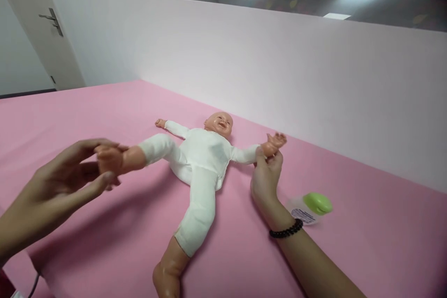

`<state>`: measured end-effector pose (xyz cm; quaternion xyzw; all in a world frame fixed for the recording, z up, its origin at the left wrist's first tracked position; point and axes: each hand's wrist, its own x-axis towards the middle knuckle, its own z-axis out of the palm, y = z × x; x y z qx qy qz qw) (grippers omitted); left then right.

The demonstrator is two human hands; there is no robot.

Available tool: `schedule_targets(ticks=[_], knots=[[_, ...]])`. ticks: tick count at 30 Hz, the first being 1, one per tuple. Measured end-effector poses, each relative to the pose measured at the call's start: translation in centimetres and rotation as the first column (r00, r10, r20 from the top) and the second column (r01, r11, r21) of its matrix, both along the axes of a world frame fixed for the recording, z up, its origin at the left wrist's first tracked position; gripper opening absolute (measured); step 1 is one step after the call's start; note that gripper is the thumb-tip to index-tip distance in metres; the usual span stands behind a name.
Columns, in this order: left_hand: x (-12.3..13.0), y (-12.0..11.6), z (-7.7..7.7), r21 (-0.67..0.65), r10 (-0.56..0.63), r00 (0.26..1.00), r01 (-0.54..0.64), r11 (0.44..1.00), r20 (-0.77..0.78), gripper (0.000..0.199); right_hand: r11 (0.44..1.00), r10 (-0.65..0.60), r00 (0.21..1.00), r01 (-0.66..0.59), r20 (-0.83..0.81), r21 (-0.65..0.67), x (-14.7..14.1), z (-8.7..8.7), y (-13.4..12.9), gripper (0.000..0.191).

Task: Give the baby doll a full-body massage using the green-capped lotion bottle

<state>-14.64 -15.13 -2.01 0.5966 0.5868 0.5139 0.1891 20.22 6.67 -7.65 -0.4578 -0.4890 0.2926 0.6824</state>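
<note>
A baby doll (206, 153) with a white cloth body lies on its back on a pink surface (349, 251), its head toward the wall. My left hand (75, 177) is around the doll's raised foot at the left, fingers behind it and thumb in front. The doll's other leg stretches toward me. On the right, my right hand (267, 172) pinches the doll's wrist between thumb and fingers, the doll's hand sticking out above. The doll's other arm lies stretched out at the back left.
A clear bottle with a green cap (318, 203) lies beside my right forearm. A white wall (244, 56) borders the pink surface at the back. A door (38, 18) is at the far left, and a dark cable (34, 285) hangs at the lower left.
</note>
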Motion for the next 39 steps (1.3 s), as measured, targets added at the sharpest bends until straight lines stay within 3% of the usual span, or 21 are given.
schedule_targets(ticks=[3,6,9,11,13,15,17,19,22,24,27,30,32,35,37,39], knots=[[-1.5,-2.9,-1.8,-0.158,0.082,0.996,-0.084,0.984,-0.020,0.038,0.993,-0.086,0.995,0.081,-0.049,-0.089,1.1,-1.4,2.0,0.075],[-1.4,-2.4,-1.7,-0.089,0.061,0.998,-0.064,0.994,-0.033,0.038,0.994,-0.081,0.996,0.079,-0.024,-0.080,0.6,-1.5,1.8,0.070],[0.3,1.1,0.8,0.057,-0.064,0.998,0.062,0.996,0.022,0.038,1.000,0.002,0.998,-0.002,0.060,0.012,-1.0,0.0,-0.4,0.067],[2.3,4.3,2.3,0.143,-0.197,0.979,0.189,0.971,0.045,0.033,0.972,0.140,0.961,-0.179,0.240,0.150,-1.9,0.9,-1.9,0.057],[4.5,7.4,2.7,0.080,-0.322,0.947,0.322,0.943,-0.009,0.032,0.909,0.241,0.844,-0.370,0.479,0.194,-2.5,1.0,-3.1,0.043],[6.3,9.6,2.4,0.011,-0.393,0.916,0.395,0.919,-0.081,0.030,0.880,0.286,0.732,-0.456,0.619,0.133,-2.6,0.6,-3.6,0.036],[7.3,10.4,2.1,-0.009,-0.414,0.904,0.415,0.910,-0.105,0.032,0.890,0.309,0.747,-0.445,0.589,0.097,-2.5,0.2,-3.5,0.038],[7.0,9.7,2.4,0.014,-0.387,0.916,0.391,0.920,-0.110,0.033,0.922,0.286,0.869,-0.365,0.405,0.132,-2.2,0.3,-3.0,0.047],[5.1,6.0,2.8,0.088,-0.270,0.959,0.278,0.957,-0.086,0.038,0.986,0.097,0.993,-0.104,0.063,0.127,-1.2,0.5,-1.5,0.062],[3.5,2.8,2.2,0.038,-0.152,0.985,0.155,0.987,-0.077,0.040,0.999,-0.042,0.996,0.042,-0.082,0.001,-0.4,0.1,-0.1,0.065],[2.0,-0.9,0.0,-0.069,-0.016,1.000,0.016,0.998,-0.012,0.041,0.977,-0.156,0.972,0.125,-0.177,-0.172,0.3,-0.9,1.3,0.069],[1.7,-1.5,-0.9,-0.039,-0.001,1.000,0.001,0.999,0.002,0.041,0.975,-0.160,0.972,0.129,-0.172,-0.181,-0.2,-0.8,0.7,0.068],[2.4,0.1,0.0,0.037,-0.050,0.999,0.050,0.998,0.019,0.035,0.995,-0.069,0.993,0.061,-0.099,-0.075,-1.2,0.1,-0.7,0.063],[4.5,4.4,1.9,0.100,-0.209,0.977,0.206,0.973,0.029,0.034,0.970,0.179,0.967,-0.205,0.182,0.131,-2.6,1.1,-3.0,0.055],[6.1,7.5,2.3,0.048,-0.317,0.948,0.317,0.947,-0.017,0.034,0.921,0.283,0.876,-0.362,0.392,0.142,-3.1,0.8,-4.0,0.047],[7.4,9.8,2.1,0.012,-0.390,0.918,0.392,0.920,-0.070,0.031,0.904,0.324,0.800,-0.419,0.505,0.084,-3.2,0.3,-4.4,0.043]])
